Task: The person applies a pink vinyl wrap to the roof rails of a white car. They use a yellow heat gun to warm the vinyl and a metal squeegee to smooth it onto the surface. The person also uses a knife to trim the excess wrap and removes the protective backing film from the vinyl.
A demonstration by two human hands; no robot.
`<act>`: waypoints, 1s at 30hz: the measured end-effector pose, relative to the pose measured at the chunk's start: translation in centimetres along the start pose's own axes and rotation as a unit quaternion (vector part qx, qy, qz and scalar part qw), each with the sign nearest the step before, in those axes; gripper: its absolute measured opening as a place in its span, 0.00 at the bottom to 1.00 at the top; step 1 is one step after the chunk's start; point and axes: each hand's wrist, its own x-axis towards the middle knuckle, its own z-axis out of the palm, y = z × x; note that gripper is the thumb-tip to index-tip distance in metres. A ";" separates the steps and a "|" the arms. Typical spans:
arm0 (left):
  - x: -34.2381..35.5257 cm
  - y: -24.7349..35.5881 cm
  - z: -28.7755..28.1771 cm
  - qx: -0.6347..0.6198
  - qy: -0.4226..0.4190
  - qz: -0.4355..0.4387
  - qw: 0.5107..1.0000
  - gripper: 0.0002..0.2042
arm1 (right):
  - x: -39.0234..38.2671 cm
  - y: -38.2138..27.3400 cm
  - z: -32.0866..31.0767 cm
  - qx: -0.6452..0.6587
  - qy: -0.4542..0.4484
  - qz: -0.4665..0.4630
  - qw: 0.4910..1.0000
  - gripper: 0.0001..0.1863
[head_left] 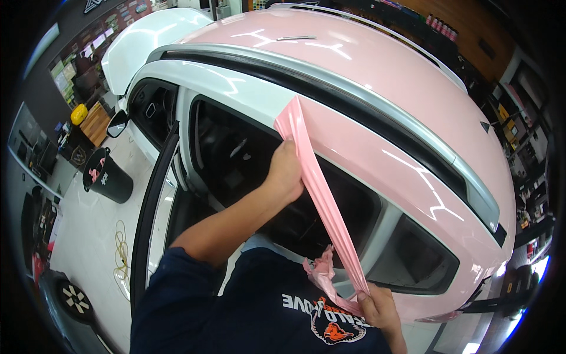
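A long strip of pink vinyl film is stretched taut between my two hands, its upper end still joined to the pink covering along the car's side roof edge. Ahead of that fold, the same edge shows white. My left hand is closed around the film near the fold, over the dark side window. Lower right, my right hand pinches the strip's other end close to my shirt. A crumpled loose piece of film dangles beside it.
The car's roof is pink, with a silver roof rail alongside. An open car door stands at my left. Beyond are a black bin with pink scraps and a yellow cord on the floor.
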 end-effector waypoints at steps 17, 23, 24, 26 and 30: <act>-3.6 -0.9 -4.2 0.090 -0.057 0.011 0.994 0.13 | 33.3 -9.4 1.9 0.443 -0.058 0.104 0.889 0.22; -4.5 -3.1 -4.5 0.229 -0.105 0.090 0.964 0.15 | 32.4 -8.1 4.7 0.366 0.104 0.096 0.920 0.09; -5.0 -3.3 -4.4 0.260 -0.113 0.100 0.954 0.15 | 31.4 -8.1 4.6 0.357 0.107 0.085 0.924 0.08; -6.5 -3.9 -3.9 0.318 -0.138 0.103 0.932 0.15 | 28.9 -7.6 3.8 0.325 0.124 0.071 0.935 0.08; -9.2 -4.9 -3.5 0.349 -0.217 0.060 0.910 0.15 | 24.1 -7.0 2.8 0.193 0.153 0.067 0.967 0.13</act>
